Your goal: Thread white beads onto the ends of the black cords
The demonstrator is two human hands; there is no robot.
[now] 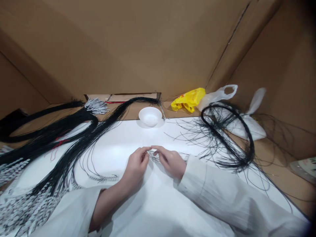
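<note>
Thin black cord (155,158) is pinched between both hands above the middle of the white tabletop (123,138). The left hand (136,165) and right hand (170,161) meet fingertip to fingertip, both closed on it. A small round white bowl (150,116) stands just beyond them. A thick bundle of black cords (74,144) fans out to the left, and a looped black coil (229,138) lies to the right.

White sheet (116,140) lies bare up to the bowl (150,116) (cord bundle (74,149) left, cord loop (237,162) right).
</note>
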